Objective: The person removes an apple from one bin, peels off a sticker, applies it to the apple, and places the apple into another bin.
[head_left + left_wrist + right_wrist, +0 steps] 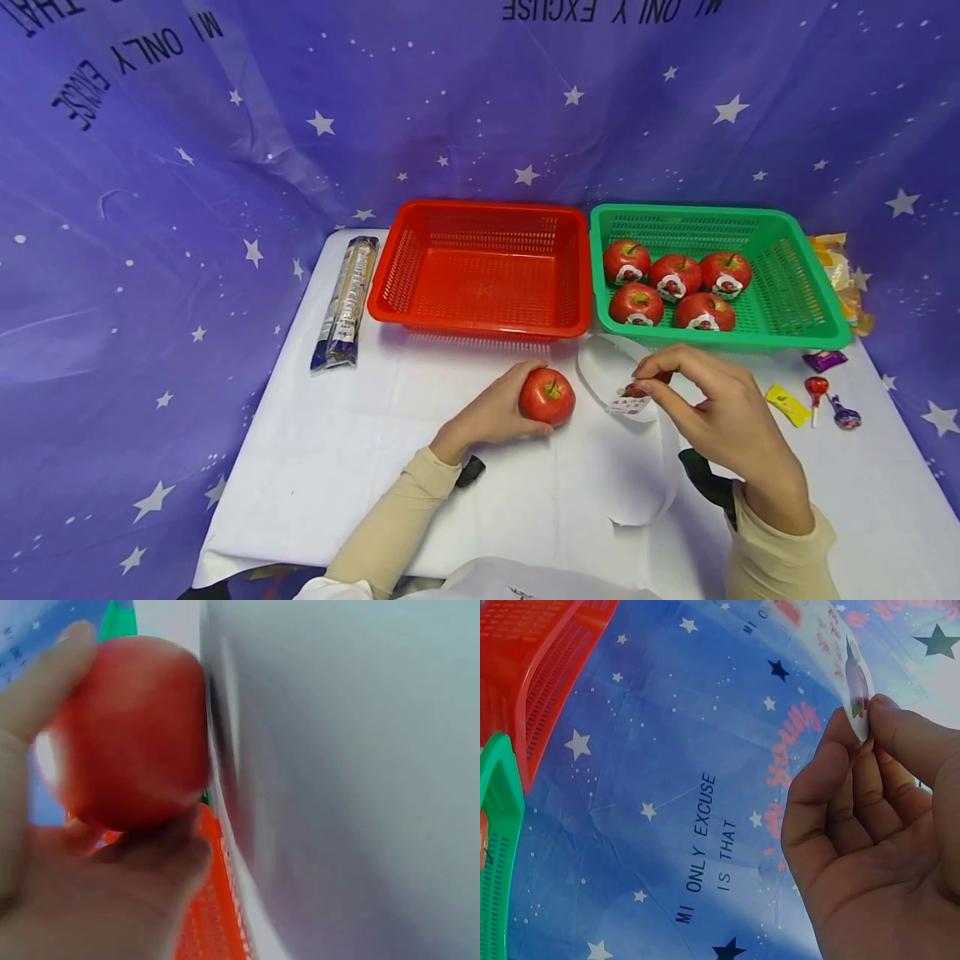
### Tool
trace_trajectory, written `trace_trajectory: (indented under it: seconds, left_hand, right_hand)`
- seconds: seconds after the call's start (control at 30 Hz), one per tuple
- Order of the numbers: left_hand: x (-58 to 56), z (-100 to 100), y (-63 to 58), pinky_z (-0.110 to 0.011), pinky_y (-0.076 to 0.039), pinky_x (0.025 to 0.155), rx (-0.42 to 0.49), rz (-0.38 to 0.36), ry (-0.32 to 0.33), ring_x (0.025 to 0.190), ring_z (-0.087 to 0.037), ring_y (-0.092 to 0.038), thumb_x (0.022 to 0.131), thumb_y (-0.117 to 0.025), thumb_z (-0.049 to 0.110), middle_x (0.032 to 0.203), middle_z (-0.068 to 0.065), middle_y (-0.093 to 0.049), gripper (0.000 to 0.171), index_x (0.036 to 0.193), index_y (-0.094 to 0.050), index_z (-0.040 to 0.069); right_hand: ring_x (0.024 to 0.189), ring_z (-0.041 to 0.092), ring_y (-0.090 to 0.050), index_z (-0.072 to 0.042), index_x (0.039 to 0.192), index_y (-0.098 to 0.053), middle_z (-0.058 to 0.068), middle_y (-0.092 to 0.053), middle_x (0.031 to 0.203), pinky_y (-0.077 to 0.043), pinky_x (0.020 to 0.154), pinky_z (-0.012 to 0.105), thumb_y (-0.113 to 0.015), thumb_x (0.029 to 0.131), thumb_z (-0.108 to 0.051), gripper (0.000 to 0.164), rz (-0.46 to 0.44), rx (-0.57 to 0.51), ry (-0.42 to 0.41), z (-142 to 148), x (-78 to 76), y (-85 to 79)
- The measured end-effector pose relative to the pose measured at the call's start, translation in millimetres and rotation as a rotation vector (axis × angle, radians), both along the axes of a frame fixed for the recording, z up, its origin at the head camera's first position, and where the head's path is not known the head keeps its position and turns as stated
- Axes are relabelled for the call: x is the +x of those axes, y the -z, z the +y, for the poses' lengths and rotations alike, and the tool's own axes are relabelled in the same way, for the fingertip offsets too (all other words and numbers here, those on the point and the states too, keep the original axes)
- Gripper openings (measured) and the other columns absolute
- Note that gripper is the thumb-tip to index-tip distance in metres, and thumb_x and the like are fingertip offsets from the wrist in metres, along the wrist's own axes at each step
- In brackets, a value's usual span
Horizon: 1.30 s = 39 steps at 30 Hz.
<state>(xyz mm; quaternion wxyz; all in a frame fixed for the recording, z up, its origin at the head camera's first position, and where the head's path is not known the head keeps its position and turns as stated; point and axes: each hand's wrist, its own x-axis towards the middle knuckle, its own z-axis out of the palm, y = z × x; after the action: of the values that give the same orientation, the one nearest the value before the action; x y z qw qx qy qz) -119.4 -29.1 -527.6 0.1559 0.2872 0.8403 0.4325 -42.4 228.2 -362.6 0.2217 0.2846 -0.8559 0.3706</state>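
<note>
My left hand (497, 408) holds a red apple (548, 397) upright just over the white tabletop, with the thumb and fingers curved round its side. The left wrist view shows the same apple (139, 735) between thumb and fingers. Over to the right, my right hand (723, 408) pinches a white strip of stickers (628, 406) between thumb and forefinger. Up close in the right wrist view, this sticker strip (857, 690) bears red print and a small fruit picture. The rest of the strip loops loosely down across the table.
A red basket (480, 329) stands at the back beside a green basket (817, 321), which holds several apples with stickers. Wrapped packets (347, 302) lie at the left. Small sweets (787, 404), two lollipops and a yellowish bag (840, 279) lie at the right.
</note>
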Motion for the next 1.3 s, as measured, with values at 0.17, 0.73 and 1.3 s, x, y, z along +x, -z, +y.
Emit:
trace_trajectory:
  seconds: [0.17, 0.73, 1.3]
  left_hand:
    - [-3.5, -2.0, -17.8, -0.033, -0.048, 0.101, 0.343, -0.287, 0.019, 0.125, -0.019, -0.052, 0.076, -0.082, 0.021, 0.138, -0.007, -0.047, 0.085, 0.141, -0.028, 0.018]
    - [-5.8, 7.9, -77.6, -0.033, -0.050, 0.097, 0.535, -0.296, 0.025, 0.122, -0.020, -0.054, 0.077, -0.053, 0.073, 0.139, -0.010, -0.046, 0.085, 0.141, -0.033, 0.020]
    - [0.6, 3.3, -89.5, -0.031, -0.050, 0.094, 0.573, -0.295, 0.048, 0.116, -0.022, -0.056, 0.093, -0.046, 0.054, 0.135, -0.017, -0.049, 0.066, 0.144, -0.032, 0.015]
  right_hand:
    - [0.076, -0.002, -0.061, -0.017, 0.094, -0.069, -0.009, -0.068, 0.085, -0.047, 0.072, 0.010, -0.081, 0.066, 0.009, 0.040, -0.012, -0.029, -0.040, -6.4, -2.5, -1.5]
    - [0.067, -0.005, -0.054, -0.020, 0.092, -0.067, -0.013, -0.067, 0.081, -0.038, 0.050, 0.014, -0.080, 0.076, -0.009, 0.023, -0.049, 0.022, -0.043, -44.9, -34.1, -0.2]
    - [0.067, 0.003, -0.048, -0.017, 0.088, -0.064, -0.010, -0.060, 0.075, -0.037, 0.057, 0.016, -0.076, 0.079, -0.005, 0.018, -0.041, -0.030, 0.066, -59.3, -43.7, 10.0]
